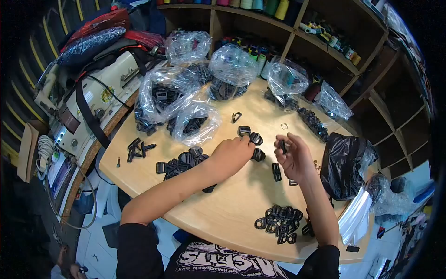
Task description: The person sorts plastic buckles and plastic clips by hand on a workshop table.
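Observation:
My left hand point(232, 157) lies low over the table, palm down, its fingers together and bent beside several black plastic strap buckles. One buckle point(244, 130) is just beyond the fingertips, another point(256, 138) touches or nearly touches them, and a third point(258, 155) lies by the knuckles. Anything under those fingers is hidden. Raised a little above the table, my right hand point(296, 159) pinches a small black plastic buckle point(283, 147) between thumb and fingers. Below it, a black slider buckle point(277, 172) rests on the wood.
A heap of buckles point(183, 162) lies left of my forearm, and black rings point(278, 221) are piled near the front edge. Clear bags point(165, 93) of parts line the back. A black bag point(346, 162) stands right; a sewing machine point(100, 100) stands left.

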Available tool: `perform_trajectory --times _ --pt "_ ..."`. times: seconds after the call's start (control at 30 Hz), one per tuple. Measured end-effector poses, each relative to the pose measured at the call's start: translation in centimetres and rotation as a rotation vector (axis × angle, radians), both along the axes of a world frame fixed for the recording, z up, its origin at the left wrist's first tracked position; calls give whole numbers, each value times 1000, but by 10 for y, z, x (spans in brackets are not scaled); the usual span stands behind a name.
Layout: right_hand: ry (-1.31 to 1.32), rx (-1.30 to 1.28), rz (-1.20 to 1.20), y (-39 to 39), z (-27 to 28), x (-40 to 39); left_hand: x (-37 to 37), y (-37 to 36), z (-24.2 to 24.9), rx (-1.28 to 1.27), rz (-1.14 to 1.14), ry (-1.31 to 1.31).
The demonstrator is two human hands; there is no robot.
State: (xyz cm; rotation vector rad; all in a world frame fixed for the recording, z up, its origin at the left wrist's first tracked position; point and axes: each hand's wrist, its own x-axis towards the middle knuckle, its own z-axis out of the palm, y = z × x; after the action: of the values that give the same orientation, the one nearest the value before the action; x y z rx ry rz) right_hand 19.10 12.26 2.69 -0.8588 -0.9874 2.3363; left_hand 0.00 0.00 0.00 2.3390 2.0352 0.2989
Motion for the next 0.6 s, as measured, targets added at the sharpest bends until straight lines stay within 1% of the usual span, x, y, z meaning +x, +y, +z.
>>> perform_trajectory --times 0.07,0.1,0.17,0.23,0.3,0.33,0.37,0.4,0.47,0.5,0.53,0.57,0.6 --pt "10 -130 59 -11 1 9 5 5 -7 90 -14 52" --pt "58 -148 67 -26 -6 -2 -10 -5 -3 70 -12 99" --pt "16 -138 68 -33 0 4 -5 -4 -4 47 -44 -30" --pt "21 -134 55 -35 6 6 0 -4 -2 49 -41 -33" --pt "55 -93 -22 -36 10 7 2 -7 2 44 -44 -34" --pt "107 -64 -7 -32 8 9 4 -8 5 61 -34 -11" --pt "106 -64 -16 -33 10 9 7 -9 8 77 -26 11" --pt "98 -41 -97 -37 14 6 7 -11 14 76 -42 9" --pt "97 -27 -251 -41 13 5 7 -11 36 248 -15 -139" --pt "137 5 -270 -43 11 5 6 -13 60 248 -21 -219" --pt "96 -2 -333 -52 16 1 6 -16 79 324 -70 -299" --pt "100 3 -321 -59 20 -3 8 -17 97 350 -149 -395" --pt "150 -94 -280 -60 16 -4 15 -15 105 347 -210 -435"
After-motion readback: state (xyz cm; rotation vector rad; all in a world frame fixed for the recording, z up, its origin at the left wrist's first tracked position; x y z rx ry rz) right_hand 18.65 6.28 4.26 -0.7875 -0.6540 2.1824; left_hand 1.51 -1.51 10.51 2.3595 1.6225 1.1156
